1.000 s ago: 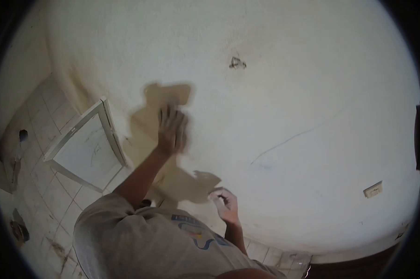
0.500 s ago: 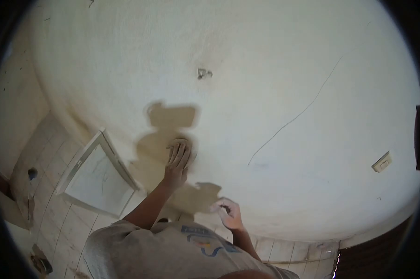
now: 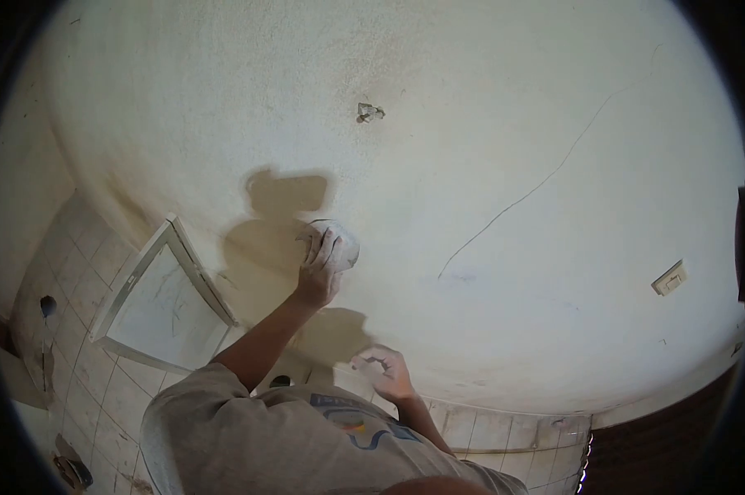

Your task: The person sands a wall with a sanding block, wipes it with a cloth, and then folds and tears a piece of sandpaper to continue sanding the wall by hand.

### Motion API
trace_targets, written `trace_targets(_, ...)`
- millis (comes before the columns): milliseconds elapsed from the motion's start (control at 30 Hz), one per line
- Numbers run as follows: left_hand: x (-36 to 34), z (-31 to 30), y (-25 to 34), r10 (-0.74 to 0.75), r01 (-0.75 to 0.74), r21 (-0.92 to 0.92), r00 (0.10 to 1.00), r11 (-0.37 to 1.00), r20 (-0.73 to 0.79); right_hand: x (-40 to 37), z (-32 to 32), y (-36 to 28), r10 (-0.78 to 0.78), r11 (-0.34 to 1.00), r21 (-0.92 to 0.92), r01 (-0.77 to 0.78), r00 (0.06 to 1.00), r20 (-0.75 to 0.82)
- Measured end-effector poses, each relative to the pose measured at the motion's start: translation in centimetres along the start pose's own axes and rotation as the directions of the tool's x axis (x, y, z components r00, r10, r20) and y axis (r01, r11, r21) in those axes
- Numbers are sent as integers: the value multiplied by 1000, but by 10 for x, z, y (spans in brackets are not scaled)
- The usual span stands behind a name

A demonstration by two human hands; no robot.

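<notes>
L hand (image 3: 318, 268) w/ pale pad (image 3: 347, 247), lower on wall (image 3: 471, 140) vs before.

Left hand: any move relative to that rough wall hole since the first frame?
Yes, rightward in the view. The left hand was well left of the rough wall hole; now it sits lower and only slightly left of it.

surface: pale wall (image 3: 504, 132) | on it: pale pad (image 3: 346, 246) against the wall, switch plate (image 3: 669, 278), small broken hole (image 3: 371, 112), long thin line (image 3: 525, 197)
</notes>
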State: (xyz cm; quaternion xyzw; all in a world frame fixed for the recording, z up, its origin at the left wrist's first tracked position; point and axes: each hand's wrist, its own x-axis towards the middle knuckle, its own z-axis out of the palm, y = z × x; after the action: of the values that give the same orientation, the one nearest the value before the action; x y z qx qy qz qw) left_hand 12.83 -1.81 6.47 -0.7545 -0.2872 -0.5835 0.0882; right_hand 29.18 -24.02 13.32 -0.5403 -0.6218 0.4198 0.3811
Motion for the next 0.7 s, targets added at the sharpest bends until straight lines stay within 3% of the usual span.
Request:
trace_targets(100, 59, -44, 8, -18, 22, -35, 991, 999, 130, -7, -6, 12, -54, 997, -48, 56, 998, 34)
trace_targets(133, 76, -52, 5, -10, 14, -52, 996, 999, 90, -9, -5, 14, -14, 995, -99, 16, 1000, 15)
trace_targets(233, 113, -66, -2, 13, -15, -93, 1000, 996, -19, -8, -6, 21, -82, 985, 149, 92, 994, -77)
trace_targets(300, 125, -70, -2, 27, -35, -105, 996, 994, -83, -4, -3, 18, -7, 987, 160, 30, 990, -137)
trace_targets(400, 66, -41, -6, -83, 75, -210, 996, 975, -29, 5, 3, -2, -4, 957, 282, 68, 975, -221)
trace_targets(467, 53, -44, 13, -27, 37, -132, 996, 991, 80, -1, 7, -1, 2, 938, 339, 75, 975, -221)
trace_targets(600, 63, -60, 2, 53, -45, -37, 964, 998, 260, -10, 6, 14, -137, 989, 29, 147, 965, -225)
trace_targets(700, 107, -72, -13, 100, -102, 32, 993, 994, 59, -17, 1, 19, -122, 992, -37, 118, 973, -194)
